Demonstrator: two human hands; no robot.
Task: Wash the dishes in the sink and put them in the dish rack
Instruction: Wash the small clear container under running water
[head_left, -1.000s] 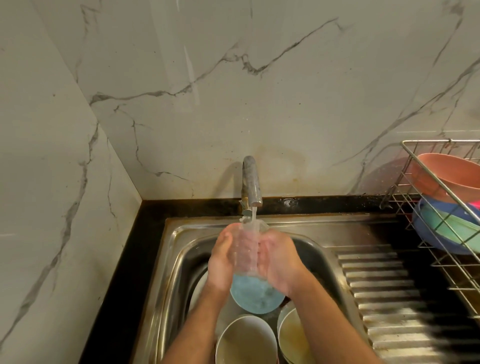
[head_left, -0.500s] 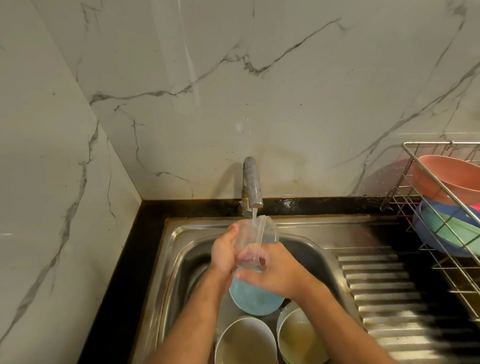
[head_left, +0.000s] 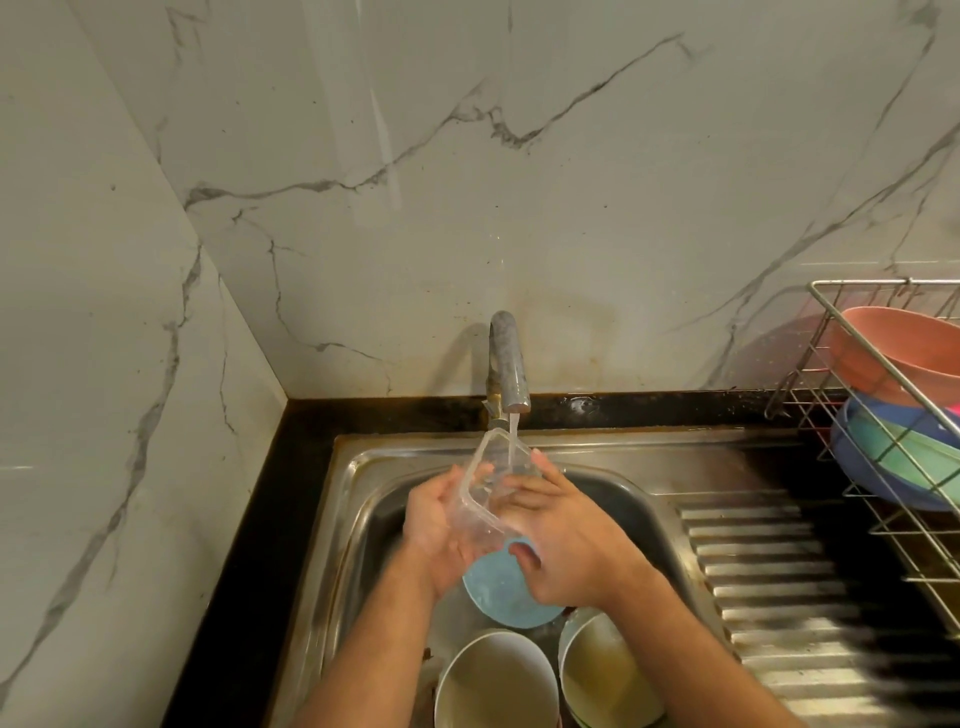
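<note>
A clear plastic container (head_left: 485, 491) is tilted under the running tap (head_left: 508, 364), above the steel sink (head_left: 363, 467). My left hand (head_left: 434, 525) cups its left side from below. My right hand (head_left: 566, 535) holds its right side, fingers spread along the wall. Below the hands a light blue bowl (head_left: 506, 587) lies in the basin. Two pale bowls (head_left: 493, 680) (head_left: 605, 670) sit nearer the front edge. The wire dish rack (head_left: 883, 415) stands at the right with a pink bowl (head_left: 898, 353) and blue and green bowls (head_left: 893, 457).
A ribbed steel drainboard (head_left: 769, 587) lies between the sink and the rack. Marble walls close the corner at the left and behind. A black counter strip (head_left: 249, 545) runs along the sink's left side.
The container has turned in my hands, its open rim now facing left and up. My right hand shifted from gripping across the front to lying along the right wall.
</note>
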